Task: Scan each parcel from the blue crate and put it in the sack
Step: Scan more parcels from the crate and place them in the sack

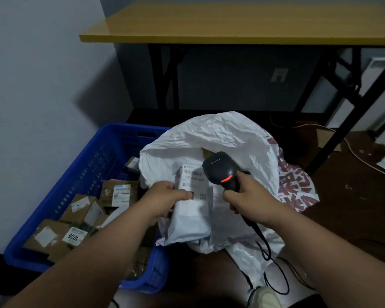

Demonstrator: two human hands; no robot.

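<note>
My left hand grips a pale grey soft parcel with a white shipping label, held over the mouth of the white sack. My right hand holds a black barcode scanner by its handle, its head pointed down at the label and a red light glowing on its back. The scanner's black cable trails down toward the floor. The blue crate sits to the left, with several brown cardboard parcels inside, each with a label.
A yellow-topped table on black legs stands behind the sack. A pale wall runs along the left. Dark floor at the right carries a white cable and scraps of paper. A shoe shows at the bottom edge.
</note>
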